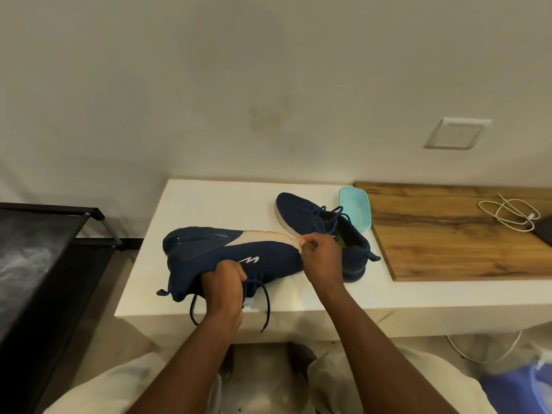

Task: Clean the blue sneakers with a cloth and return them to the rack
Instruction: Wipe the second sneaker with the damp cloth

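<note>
Head view. There are two blue sneakers, both on the white table (pixel 209 204). The near sneaker (pixel 239 249) lies tipped on its side, with its sole turned away toward the wall, its heel to the left and its toe to the right. The far sneaker (pixel 301 213) stands upright on its sole just behind it, with its heel end partly hidden by the right hand. There is one teal tray (pixel 355 210), which touches or nearly touches the far sneaker's right side. One wooden board (pixel 448 243) lies to the right of the tray and carries one coiled white cable (pixel 510 215). One black rack (pixel 38 243) stands to the left of the table, apart from it. A wall plate (pixel 455 133) sits above the board.

The left hand (pixel 222 286) is curled tightly round the near sneaker's collar and lace area, and its dark laces (pixel 265 306) hang over the table's front edge. The right hand (pixel 321 258) is closed at the toe end of the same shoe. Its fingertips pinch a small pale wad (pixel 301 242) against the white sole edge. The wad is probably the cloth, though it is too small to be sure.
</note>
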`<act>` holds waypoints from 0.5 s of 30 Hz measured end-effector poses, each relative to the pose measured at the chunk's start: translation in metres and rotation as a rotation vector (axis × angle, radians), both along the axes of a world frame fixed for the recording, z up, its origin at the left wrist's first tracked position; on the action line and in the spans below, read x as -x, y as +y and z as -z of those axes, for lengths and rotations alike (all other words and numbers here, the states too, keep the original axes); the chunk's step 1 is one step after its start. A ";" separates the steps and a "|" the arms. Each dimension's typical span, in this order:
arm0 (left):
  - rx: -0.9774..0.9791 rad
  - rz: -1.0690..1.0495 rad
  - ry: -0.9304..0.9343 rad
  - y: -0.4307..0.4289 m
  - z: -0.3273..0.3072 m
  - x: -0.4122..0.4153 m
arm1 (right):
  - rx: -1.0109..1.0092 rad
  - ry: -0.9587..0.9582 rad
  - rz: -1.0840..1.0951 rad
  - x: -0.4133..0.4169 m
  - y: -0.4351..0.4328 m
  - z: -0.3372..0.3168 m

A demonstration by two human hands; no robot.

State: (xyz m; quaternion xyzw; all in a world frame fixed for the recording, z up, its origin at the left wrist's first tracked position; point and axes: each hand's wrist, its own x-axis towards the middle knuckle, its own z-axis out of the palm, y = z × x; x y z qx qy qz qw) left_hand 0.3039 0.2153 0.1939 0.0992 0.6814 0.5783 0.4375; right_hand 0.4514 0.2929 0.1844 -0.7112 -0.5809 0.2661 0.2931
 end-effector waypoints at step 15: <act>0.014 -0.149 -0.254 0.003 -0.007 0.006 | 0.023 0.115 -0.071 0.014 -0.015 0.023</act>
